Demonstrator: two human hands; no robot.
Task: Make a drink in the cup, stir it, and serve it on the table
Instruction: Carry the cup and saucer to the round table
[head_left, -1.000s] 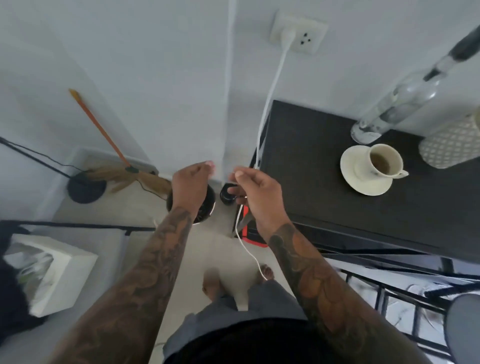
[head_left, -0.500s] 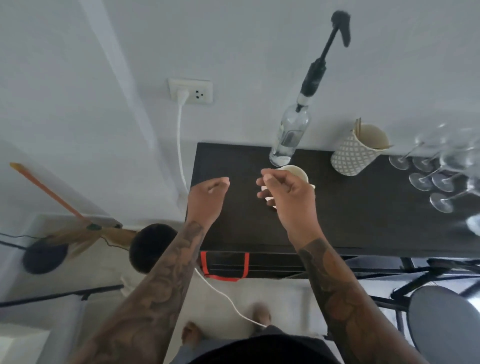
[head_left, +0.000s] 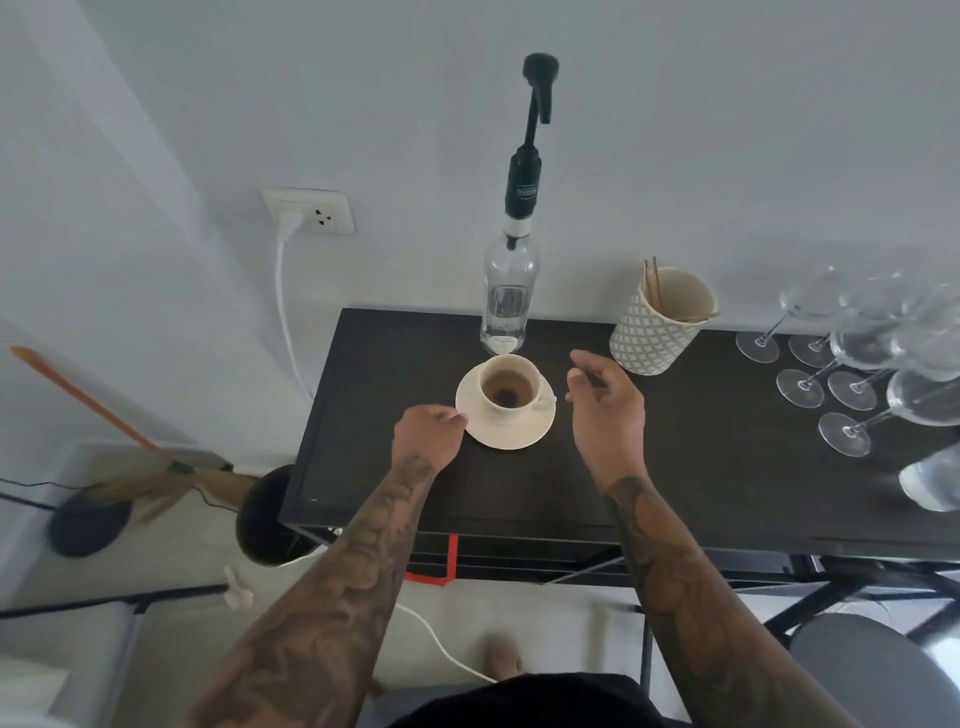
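Observation:
A cream cup (head_left: 508, 387) holding pale brown liquid with a dark patch at the bottom stands on a cream saucer (head_left: 511, 439), at the back left of the dark table (head_left: 519, 493). My left hand (head_left: 427, 435) hovers by the saucer's left rim, fingers loosely curled, with nothing visible in it. My right hand (head_left: 605, 408) hangs just right of the cup, fingers relaxed and slightly bent, holding nothing.
A clear bottle with a black pump (head_left: 506, 306) stands behind the cup. A patterned holder with sticks (head_left: 657, 332) and several stemmed glasses (head_left: 852, 384) are to the right. On the floor at the left are a dark bin (head_left: 265, 514) and a broom (head_left: 104, 410).
The view swung up from the floor bin to the table. Both hands moved from above the bin to either side of the cup and saucer.

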